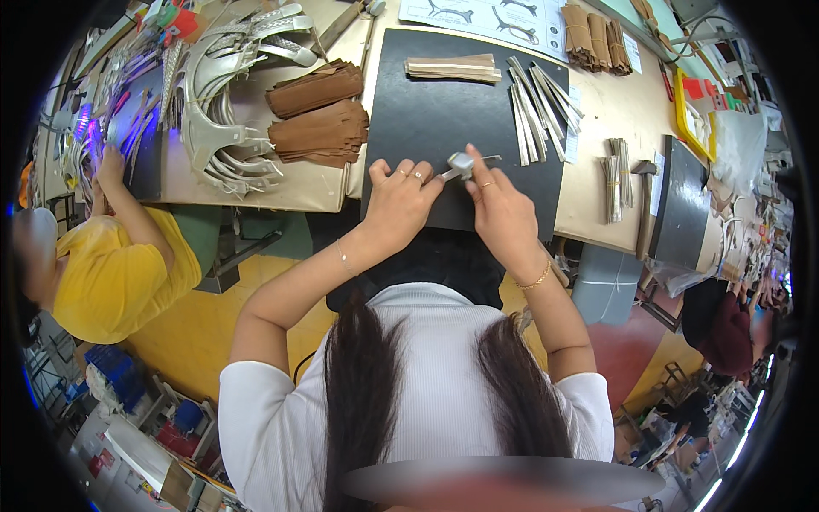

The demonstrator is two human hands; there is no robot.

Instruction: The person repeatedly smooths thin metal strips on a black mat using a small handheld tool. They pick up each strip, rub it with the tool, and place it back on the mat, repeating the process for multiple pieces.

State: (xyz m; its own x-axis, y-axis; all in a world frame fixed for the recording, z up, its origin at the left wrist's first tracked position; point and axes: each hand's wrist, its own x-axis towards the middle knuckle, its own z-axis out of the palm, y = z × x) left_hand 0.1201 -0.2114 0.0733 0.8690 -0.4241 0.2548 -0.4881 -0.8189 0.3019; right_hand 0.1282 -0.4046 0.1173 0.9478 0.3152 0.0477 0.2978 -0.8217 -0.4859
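My left hand (399, 200) is closed, its thumb and finger pinching a short pale strip (450, 176) over the black work mat (444, 111). My right hand (503, 209) is wrapped round a hammer; its metal head (461, 164) meets the strip's end, and a piece of wooden handle (559, 271) shows below the wrist. Farther up the mat lie a stack of tan and cream strips (452, 69) and a fan of loose pale strips (539, 111).
Brown leather pieces (317, 132) and pale curved straps (217, 136) lie at left. Tied strip bundles (616, 179), another hammer (646, 209) and a yellow tray (693, 115) are at right. A printed sheet (495, 21) lies at the back. A person in yellow (119, 273) works at left.
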